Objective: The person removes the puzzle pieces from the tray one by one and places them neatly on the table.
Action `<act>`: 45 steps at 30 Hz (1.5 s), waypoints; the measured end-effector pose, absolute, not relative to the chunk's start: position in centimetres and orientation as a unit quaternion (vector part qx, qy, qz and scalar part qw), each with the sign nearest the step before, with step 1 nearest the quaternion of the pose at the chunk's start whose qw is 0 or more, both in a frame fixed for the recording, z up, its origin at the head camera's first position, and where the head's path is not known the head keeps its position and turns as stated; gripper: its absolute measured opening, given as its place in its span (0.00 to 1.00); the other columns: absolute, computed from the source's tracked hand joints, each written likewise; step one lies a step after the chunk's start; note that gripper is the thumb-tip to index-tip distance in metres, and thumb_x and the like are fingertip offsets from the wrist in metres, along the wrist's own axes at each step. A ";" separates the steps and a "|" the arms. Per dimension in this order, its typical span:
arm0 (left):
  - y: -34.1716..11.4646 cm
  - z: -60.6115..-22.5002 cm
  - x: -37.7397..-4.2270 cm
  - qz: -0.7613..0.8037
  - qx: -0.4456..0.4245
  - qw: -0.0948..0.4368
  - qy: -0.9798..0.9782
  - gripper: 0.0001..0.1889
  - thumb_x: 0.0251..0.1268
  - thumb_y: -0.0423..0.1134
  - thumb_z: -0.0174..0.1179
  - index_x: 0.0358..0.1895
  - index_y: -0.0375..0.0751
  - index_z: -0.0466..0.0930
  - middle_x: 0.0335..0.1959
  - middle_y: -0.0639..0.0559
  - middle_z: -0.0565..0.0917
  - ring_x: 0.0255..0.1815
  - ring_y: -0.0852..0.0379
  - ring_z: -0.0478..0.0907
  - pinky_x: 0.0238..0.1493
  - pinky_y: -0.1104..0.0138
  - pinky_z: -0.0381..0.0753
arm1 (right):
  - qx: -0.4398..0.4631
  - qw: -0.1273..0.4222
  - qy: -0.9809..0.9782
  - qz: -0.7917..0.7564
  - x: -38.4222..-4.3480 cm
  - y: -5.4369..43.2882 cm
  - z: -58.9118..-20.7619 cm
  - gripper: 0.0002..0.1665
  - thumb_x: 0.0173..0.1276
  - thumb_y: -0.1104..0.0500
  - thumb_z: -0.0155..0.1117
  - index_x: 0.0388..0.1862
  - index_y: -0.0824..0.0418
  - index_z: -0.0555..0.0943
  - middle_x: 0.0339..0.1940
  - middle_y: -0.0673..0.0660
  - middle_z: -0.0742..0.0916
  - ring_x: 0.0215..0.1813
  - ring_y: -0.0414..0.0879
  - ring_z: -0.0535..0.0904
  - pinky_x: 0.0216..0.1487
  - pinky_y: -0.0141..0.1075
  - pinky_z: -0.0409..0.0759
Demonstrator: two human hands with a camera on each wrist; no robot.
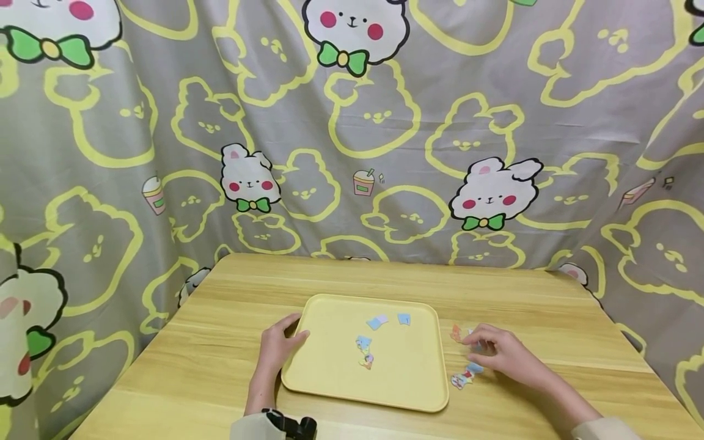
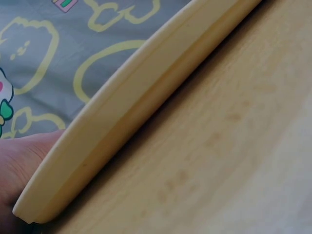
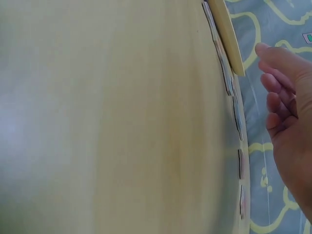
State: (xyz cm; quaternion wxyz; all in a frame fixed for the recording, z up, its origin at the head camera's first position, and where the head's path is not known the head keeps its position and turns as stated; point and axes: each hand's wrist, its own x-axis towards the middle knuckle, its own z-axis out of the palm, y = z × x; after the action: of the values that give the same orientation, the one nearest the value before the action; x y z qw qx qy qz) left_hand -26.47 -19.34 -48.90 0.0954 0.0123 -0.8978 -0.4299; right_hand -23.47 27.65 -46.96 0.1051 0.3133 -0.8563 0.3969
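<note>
A yellow tray [image 1: 330,382] lies on the wooden table. My left hand [image 1: 279,342] grips its left rim, the thumb over the edge; in the left wrist view the tray's side [image 2: 107,112] hides most of that hand. Two joined jigsaw pieces [image 1: 365,352] lie mid-tray, with blue and lilac pieces [image 1: 377,321] and one blue piece [image 1: 404,319] behind them. To the tray's right, my right hand [image 1: 503,354] hovers with loosely bent fingers over loose jigsaw pieces [image 1: 466,376], an orange piece [image 1: 456,333] near its fingertips. Nothing shows between its fingers [image 3: 275,83] in the right wrist view.
The wooden table [image 1: 181,366] extends around the tray on all sides. A grey curtain [image 1: 308,122] with rabbit and yellow outline figures hangs behind the table and along both sides. A black strap device [image 1: 291,425] sits at the left wrist.
</note>
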 end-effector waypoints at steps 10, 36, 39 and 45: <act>-19.4 -49.2 -26.5 -0.430 0.009 0.099 -0.897 0.25 0.59 0.39 0.69 0.61 0.39 0.79 0.61 0.37 0.80 0.65 0.36 0.75 0.67 0.47 0.75 | 0.310 0.109 -0.861 0.387 -25.3 25.8 -46.6 0.11 0.58 0.66 0.72 0.41 0.60 0.85 0.32 0.49 0.84 0.29 0.37 0.72 0.27 0.26 0.73; -19.6 -49.3 -26.5 -0.434 0.001 0.121 -0.893 0.24 0.58 0.39 0.70 0.59 0.38 0.80 0.59 0.37 0.82 0.64 0.37 0.76 0.65 0.47 0.76 | 0.360 0.051 -0.872 0.327 -30.3 21.2 -45.4 0.14 0.63 0.60 0.70 0.46 0.66 0.84 0.31 0.50 0.80 0.31 0.34 0.69 0.27 0.25 0.71; -19.6 -49.3 -26.5 -0.442 0.000 0.117 -0.890 0.24 0.58 0.39 0.70 0.59 0.38 0.80 0.60 0.37 0.81 0.64 0.37 0.76 0.65 0.47 0.76 | 0.370 0.045 -0.875 0.310 -30.7 20.5 -45.2 0.14 0.62 0.61 0.70 0.46 0.66 0.85 0.32 0.51 0.80 0.32 0.35 0.70 0.28 0.25 0.72; -19.6 -49.2 -26.4 -0.440 -0.004 0.118 -0.890 0.24 0.58 0.39 0.69 0.59 0.37 0.80 0.60 0.37 0.81 0.64 0.37 0.76 0.65 0.47 0.76 | 0.402 0.045 -0.874 0.270 -31.4 19.4 -45.2 0.14 0.61 0.61 0.71 0.45 0.68 0.85 0.31 0.53 0.80 0.31 0.39 0.70 0.27 0.24 0.70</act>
State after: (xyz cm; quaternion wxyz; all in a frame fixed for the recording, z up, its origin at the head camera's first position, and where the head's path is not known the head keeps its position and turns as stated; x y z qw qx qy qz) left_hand -26.44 -19.57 -49.18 0.1177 -0.0040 -0.8905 -0.4395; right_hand -31.43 19.41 -45.18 0.0445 0.4019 -0.8737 0.2703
